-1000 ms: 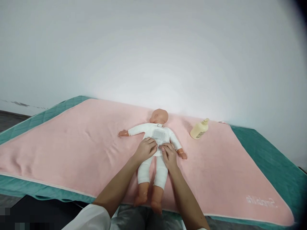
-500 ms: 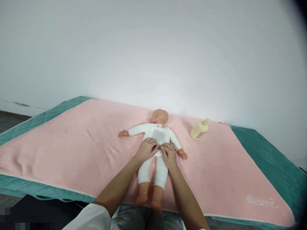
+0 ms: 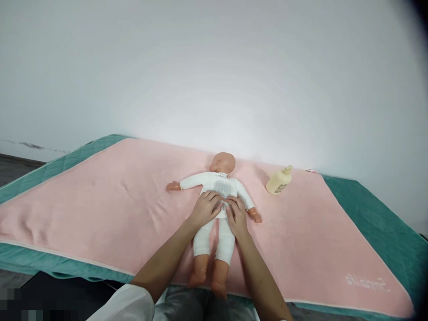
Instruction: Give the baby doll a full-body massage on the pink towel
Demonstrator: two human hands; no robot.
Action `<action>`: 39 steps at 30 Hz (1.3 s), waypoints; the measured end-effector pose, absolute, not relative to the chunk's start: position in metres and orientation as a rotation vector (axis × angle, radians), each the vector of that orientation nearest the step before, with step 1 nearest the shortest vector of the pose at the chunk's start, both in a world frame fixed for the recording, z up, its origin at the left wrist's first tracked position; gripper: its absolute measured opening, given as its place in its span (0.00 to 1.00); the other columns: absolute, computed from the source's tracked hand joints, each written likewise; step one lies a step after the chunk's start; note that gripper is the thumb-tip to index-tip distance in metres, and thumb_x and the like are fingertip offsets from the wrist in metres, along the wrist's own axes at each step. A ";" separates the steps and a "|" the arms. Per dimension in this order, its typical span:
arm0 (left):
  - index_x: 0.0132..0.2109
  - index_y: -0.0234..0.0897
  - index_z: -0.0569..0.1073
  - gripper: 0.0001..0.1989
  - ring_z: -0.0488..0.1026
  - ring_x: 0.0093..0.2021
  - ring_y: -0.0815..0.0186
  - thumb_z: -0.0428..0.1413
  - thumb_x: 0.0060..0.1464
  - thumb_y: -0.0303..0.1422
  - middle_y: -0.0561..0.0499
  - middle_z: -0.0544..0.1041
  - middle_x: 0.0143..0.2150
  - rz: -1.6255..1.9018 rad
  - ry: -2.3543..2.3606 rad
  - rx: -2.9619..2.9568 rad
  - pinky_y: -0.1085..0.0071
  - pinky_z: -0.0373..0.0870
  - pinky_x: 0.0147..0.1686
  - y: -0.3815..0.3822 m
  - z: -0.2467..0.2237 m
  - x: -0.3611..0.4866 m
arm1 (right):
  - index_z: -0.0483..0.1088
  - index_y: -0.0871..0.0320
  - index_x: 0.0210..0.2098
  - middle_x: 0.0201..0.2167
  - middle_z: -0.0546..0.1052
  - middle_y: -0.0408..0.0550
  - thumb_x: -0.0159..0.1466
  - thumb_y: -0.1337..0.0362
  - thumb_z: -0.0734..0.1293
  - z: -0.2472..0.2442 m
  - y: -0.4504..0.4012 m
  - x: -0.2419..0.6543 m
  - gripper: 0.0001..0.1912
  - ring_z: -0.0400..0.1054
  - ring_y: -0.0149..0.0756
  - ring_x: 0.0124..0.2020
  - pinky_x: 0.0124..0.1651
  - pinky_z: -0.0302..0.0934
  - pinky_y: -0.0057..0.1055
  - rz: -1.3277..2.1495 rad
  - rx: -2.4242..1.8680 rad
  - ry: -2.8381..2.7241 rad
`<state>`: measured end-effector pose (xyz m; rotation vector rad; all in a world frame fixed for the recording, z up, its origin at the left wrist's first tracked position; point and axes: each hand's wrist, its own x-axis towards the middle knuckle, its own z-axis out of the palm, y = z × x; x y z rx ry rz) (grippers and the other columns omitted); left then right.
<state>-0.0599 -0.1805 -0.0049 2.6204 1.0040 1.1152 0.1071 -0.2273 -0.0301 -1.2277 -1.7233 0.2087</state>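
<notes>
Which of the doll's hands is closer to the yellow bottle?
The doll hand on the right, near the person's right hand. The other doll hand is out left, farther from the bottle.

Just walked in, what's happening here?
A person has both hands, left and right, on the lower torso of a white-clothed doll, just below a grey patch. Whether the fingers grip anything is unclear. The doll lies arms out on a pink blanket; a yellow pump bottle is off to the right.
</notes>
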 end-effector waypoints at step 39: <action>0.57 0.38 0.67 0.19 0.65 0.58 0.54 0.51 0.58 0.31 0.42 0.68 0.58 1.018 1.159 2.539 0.52 0.63 0.57 -0.178 -0.008 -0.054 | 0.68 0.53 0.55 0.57 0.69 0.53 0.69 0.61 0.56 -0.026 -0.213 0.108 0.18 0.61 0.41 0.60 0.63 0.56 0.45 0.284 -1.244 -1.791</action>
